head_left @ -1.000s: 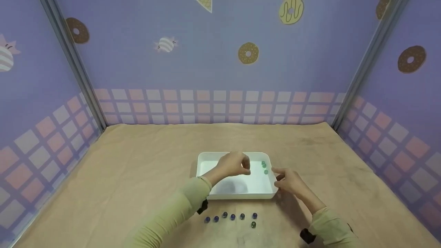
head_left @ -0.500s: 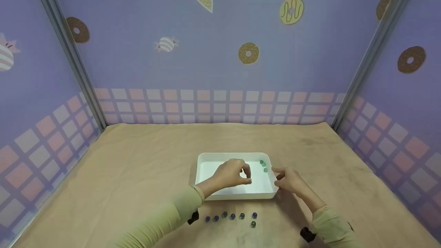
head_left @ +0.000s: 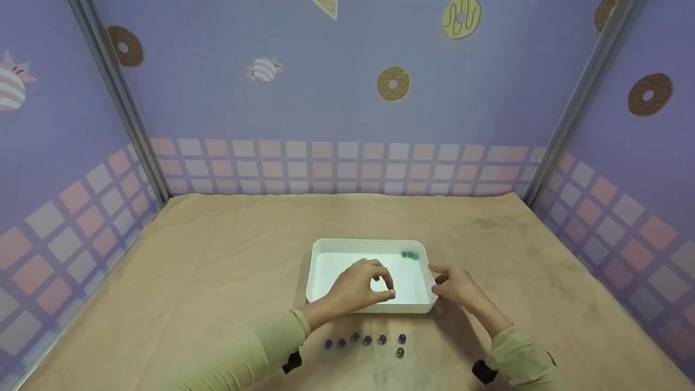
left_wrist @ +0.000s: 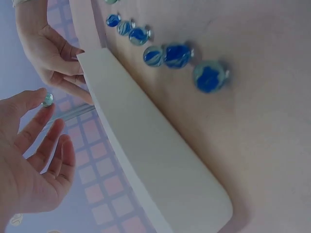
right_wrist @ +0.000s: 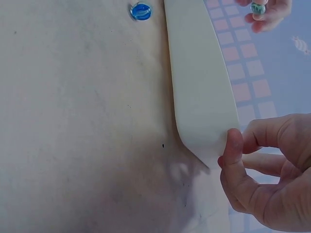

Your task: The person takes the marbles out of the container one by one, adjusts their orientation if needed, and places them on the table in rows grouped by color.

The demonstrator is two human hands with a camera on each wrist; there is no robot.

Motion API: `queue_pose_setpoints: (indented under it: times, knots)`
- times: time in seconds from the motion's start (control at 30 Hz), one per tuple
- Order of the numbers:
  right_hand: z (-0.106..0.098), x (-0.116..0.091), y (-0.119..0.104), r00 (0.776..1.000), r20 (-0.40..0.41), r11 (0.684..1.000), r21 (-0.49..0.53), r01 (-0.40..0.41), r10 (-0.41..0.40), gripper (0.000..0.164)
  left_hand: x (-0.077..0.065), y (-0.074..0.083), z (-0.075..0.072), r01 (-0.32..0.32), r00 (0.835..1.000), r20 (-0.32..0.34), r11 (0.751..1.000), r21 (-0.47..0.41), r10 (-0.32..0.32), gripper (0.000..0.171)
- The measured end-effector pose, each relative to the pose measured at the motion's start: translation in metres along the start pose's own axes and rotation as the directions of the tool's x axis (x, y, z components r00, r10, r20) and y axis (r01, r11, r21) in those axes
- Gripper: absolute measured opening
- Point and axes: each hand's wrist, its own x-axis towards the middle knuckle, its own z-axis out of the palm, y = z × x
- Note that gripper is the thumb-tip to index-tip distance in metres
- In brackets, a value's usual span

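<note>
Over the front part of a white tray (head_left: pixel 336 247), my left hand (head_left: pixel 355 285) pinches a green-and-clear glass marble (left_wrist: pixel 47 99) between thumb and a fingertip. The other fingers of that hand are curved and hold nothing. My right hand (head_left: pixel 459 285) grips the tray's right side by its edge, as the right wrist view shows near the corner. Three green marbles (head_left: pixel 410 255) lie inside the tray near its back right corner. In front of the tray, several blue and green marbles (head_left: pixel 367 340) lie in a loose row, with one dark green marble (head_left: pixel 400 353) closer to me.
Brown paper (head_left: pixel 228 260) covers the table under the tray. Purple walls (head_left: pixel 326 98) with sweets and tile patterns enclose the back and both sides, joined by grey metal posts (head_left: pixel 575 103).
My left hand has moved down and toward me, still pinching its marble. The three marbles in the tray have rolled back and left, lining up by the back wall. My right hand stays put.
</note>
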Motion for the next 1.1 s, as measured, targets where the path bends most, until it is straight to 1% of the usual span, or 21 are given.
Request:
queue_pose_setpoints:
  times: [0.1,0.23,0.33,0.6,0.83,0.97,1.1]
  knots:
    - [0.001,0.0,0.001,1.0,-0.005,1.0,-0.001,-0.002,0.002,0.061,-0.006,0.0,0.003,0.004,1.0,-0.01,1.0,-0.017,-0.004,0.013]
    - [0.002,0.0,0.002,1.0,-0.002,1.0,-0.002,-0.012,0.012,0.062,-0.014,0.0,0.007,0.011,1.0,-0.024,1.0,-0.015,-0.011,0.012]
    - [0.002,0.0,0.002,1.0,0.0,1.0,-0.008,-0.021,0.021,0.062,-0.021,0.001,0.011,0.004,1.0,-0.03,1.0,-0.021,-0.005,0.011]
    - [0.002,-0.001,0.001,1.0,0.01,1.0,0.018,-0.008,0.008,0.062,-0.039,0.002,0.023,-0.037,0.999,0.0,0.999,-0.014,0.037,0.011]
    - [0.003,-0.001,0.002,1.0,0.007,1.0,-0.006,-0.013,0.013,0.063,-0.05,-0.001,0.034,-0.087,0.996,-0.001,0.996,-0.006,0.087,0.008]
    - [0.003,-0.001,0.003,1.0,0.004,1.0,0.001,-0.027,0.027,0.064,-0.056,-0.003,0.039,-0.102,0.994,0.026,0.995,-0.011,0.102,0.008]
    - [0.003,-0.001,0.005,1.0,0.007,1.0,0.005,-0.03,0.03,0.064,-0.061,-0.004,0.043,-0.115,0.992,0.055,0.993,0.011,0.115,0.008]
